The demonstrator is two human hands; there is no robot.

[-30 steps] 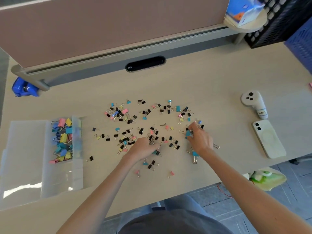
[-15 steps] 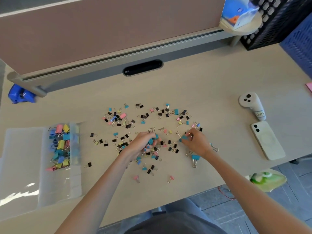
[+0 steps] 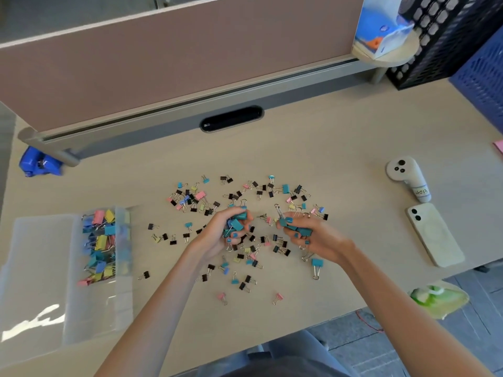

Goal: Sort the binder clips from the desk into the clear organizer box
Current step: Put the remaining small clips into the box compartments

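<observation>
Gripping teal clips (image 3: pixel 236 224) in left hand (image 3: pixel 215 239) and right hand (image 3: pixel 319 238). Roomy desk (image 3: pixel 326 148) behind. Box (image 3: pixel 92 308) cut off at left, maybe open.

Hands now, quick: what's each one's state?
Left hand: gripping several teal binder clips.
Right hand: gripping a couple of teal clips.

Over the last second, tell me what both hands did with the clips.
Both hands lifted off the desk and turned over: the left hand now grips a bunch of teal binder clips, and the right hand grips more teal clips. The clear organizer box, phone and controller stayed put.
</observation>
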